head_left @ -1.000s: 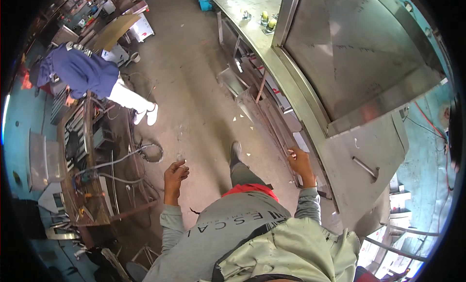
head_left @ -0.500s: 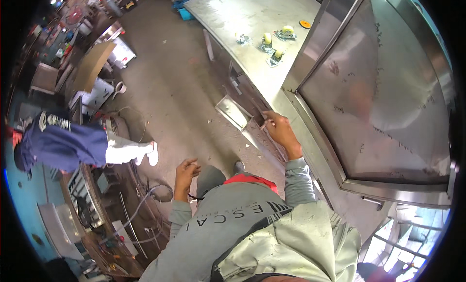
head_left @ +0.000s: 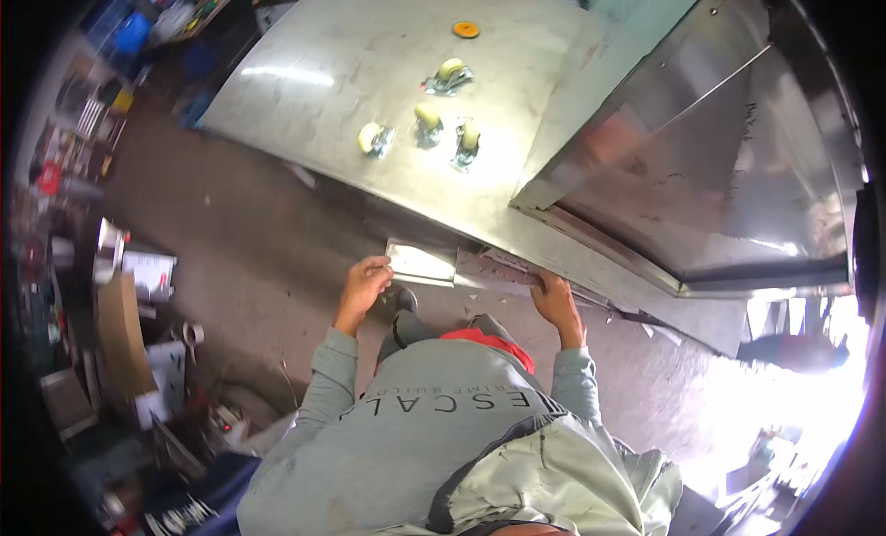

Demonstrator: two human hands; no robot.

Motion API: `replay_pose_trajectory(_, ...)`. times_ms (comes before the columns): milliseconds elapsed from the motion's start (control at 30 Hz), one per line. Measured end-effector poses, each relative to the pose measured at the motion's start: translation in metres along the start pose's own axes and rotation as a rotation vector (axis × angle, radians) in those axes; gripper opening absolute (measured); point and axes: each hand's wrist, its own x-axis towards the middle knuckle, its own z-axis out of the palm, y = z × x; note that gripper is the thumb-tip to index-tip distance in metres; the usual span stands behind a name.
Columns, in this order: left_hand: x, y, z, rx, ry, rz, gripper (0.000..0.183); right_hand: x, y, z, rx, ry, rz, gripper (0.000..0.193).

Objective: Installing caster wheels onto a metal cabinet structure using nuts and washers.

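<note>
Metal table (head_left: 305, 102) just beside right hand (head_left: 556, 305); shirt (head_left: 397, 457) bears dark lettering (head_left: 448, 405).

This is a workshop. Ahead of the left hand (head_left: 363, 294) and right hand (head_left: 557, 307), loose casters (head_left: 428, 118) lie on a metal table (head_left: 323, 42); a steel panel (head_left: 678, 171) stands rightward. Well left are cardboard (head_left: 126, 337) and clutter (head_left: 69, 171), apparently tools and parts, though blurred.

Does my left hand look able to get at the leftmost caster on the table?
Probably, with a stretch: between your left hand and the leftmost caster, nothing stands on the table.
</note>
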Motion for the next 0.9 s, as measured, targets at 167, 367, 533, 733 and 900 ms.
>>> replay_pose_trajectory(167, 0.103, 0.087, 0.01, 0.13, -0.3, 0.197, 0.04, -0.053, -0.016, -0.014, 0.103, 0.3, 0.287, 0.04)
replay_pose_trajectory(367, 0.146, 0.184, 0.138, -0.008, -0.534, 0.436, 0.054, -0.153, 0.056, -0.078, 0.314, 0.911, 0.509, 0.039)
replay_pose_trajectory(533, 0.157, 0.217, 0.241, -0.229, -0.563, 0.425, 0.078, -0.181, 0.087, -0.186, 0.757, 1.341, 0.38, 0.053)
replay_pose_trajectory(733, 0.232, 0.23, 0.345, -0.351, -0.595, 0.496, 0.063, -0.185, 0.213, -0.308, 0.584, 1.43, 0.405, 0.082)
replay_pose_trajectory(900, 0.42, 0.139, 0.257, 0.618, -0.203, 1.17, 0.04, -0.105, 0.306, -0.381, 0.691, 1.302, 0.009, 0.088)
